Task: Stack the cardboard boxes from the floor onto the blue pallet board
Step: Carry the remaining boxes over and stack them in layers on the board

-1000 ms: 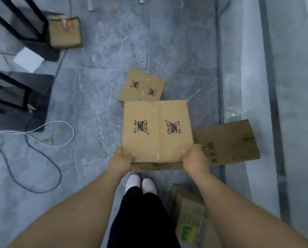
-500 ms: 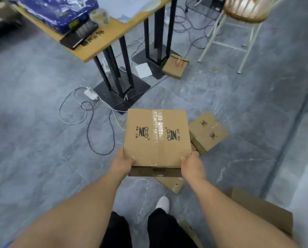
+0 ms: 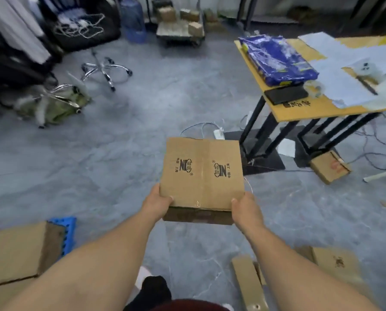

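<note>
Since half a second ago the view has swung left: the table now stands up and to the right of the held box instead of up and to its left, and a corner of the blue pallet board has come into sight low to the box's left. Grey floor lies all around the held box. A large cardboard box sits on the pallet board, covering most of it. The held box is carried in mid-air, clear of the floor, its printed top facing up and level. Another small box rests on the floor to the held box's right, by the table legs. The left hand grips the held box's near left corner, thumb on top, and the right hand clamps the near right corner likewise.
</note>
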The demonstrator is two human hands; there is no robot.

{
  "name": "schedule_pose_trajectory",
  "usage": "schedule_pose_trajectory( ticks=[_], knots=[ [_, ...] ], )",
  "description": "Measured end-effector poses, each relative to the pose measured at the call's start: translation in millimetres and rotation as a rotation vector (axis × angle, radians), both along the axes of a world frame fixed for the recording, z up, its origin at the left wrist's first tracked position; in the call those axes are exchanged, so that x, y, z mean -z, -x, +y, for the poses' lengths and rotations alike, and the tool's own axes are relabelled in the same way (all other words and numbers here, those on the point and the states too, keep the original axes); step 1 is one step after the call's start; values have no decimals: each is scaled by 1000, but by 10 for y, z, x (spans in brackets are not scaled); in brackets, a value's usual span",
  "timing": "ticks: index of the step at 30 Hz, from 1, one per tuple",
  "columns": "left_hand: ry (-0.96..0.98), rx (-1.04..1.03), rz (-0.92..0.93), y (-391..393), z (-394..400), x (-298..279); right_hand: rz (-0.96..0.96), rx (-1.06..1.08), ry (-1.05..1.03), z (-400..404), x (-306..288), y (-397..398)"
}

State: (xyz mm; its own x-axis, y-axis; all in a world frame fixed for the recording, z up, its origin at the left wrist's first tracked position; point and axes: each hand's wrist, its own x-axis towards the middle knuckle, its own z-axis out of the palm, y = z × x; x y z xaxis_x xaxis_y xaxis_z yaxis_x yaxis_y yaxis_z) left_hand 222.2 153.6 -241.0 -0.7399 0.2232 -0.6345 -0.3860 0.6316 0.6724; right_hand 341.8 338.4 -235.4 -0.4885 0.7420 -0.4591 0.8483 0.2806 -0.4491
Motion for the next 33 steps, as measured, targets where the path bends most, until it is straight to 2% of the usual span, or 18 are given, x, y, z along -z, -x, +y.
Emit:
schedule_pose_trajectory(
  ticks=[14, 22, 26, 33],
  knots=[
    [-31, -523, 9, 1393, -2063, -50, 23, -538, -51, -1734, -78, 2451],
    [-67, -855, -3, 1724, -2384, -18, 41, -845, 3, -2132, -42, 3514],
    [-60, -1074, -2, 1726, -2471, -84, 12, -1068, 42, -2393, -50, 3928],
    [16, -1419, 18, 1338, -2747, -179, -27, -1426, 69, -3155, -28, 4128]
  ],
)
